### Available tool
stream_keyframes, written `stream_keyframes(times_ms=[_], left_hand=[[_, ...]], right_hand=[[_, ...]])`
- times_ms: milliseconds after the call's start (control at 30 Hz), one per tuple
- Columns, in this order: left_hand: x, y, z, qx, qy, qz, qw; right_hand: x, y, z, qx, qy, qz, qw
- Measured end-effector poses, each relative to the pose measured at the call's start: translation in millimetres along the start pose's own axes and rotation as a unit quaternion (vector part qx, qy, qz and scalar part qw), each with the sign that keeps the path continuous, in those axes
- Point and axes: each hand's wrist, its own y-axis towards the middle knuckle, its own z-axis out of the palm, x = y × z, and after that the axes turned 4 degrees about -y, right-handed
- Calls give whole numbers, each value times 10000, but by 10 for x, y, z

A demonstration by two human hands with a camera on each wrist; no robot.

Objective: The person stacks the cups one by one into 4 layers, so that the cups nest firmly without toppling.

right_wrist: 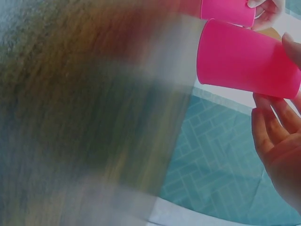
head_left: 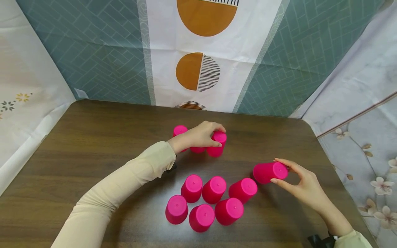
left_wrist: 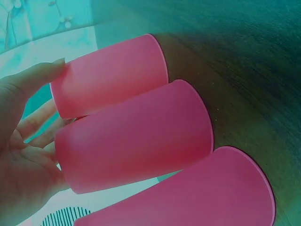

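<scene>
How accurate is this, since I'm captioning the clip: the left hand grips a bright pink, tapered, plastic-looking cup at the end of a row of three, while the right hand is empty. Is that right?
Not quite: the right hand isn't empty. The head view shows it holding another bright pink, tapered, plastic-looking cup. The left hand does grip the row's end cup.

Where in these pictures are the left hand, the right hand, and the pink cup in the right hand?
Left hand (head_left: 200, 135): head view, on the back of the hand.
Right hand (head_left: 306, 187): head view, on the middle of the hand.
Pink cup in the right hand (head_left: 266, 173): head view, on its side wall.
</scene>
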Motion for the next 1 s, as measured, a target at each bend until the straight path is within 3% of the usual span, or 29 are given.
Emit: stream_keyframes(times_ms=[333, 600, 800, 1000], left_hand=[[8, -20, -26, -30, 399, -206, 9990], [-25, -134, -44, -254, 622, 12, 9977], [-183, -518, -89, -870, 60, 202, 9960], [-489, -1117, -16, -1144, -124, 394, 9926]], right_hand=[[-1, -10, 101, 119, 96, 183, 9997], [6, 40, 167, 181, 159, 53, 9997], [-1, 134, 216, 260, 151, -71, 9995], [-19, 292, 266, 367, 192, -249, 9988]])
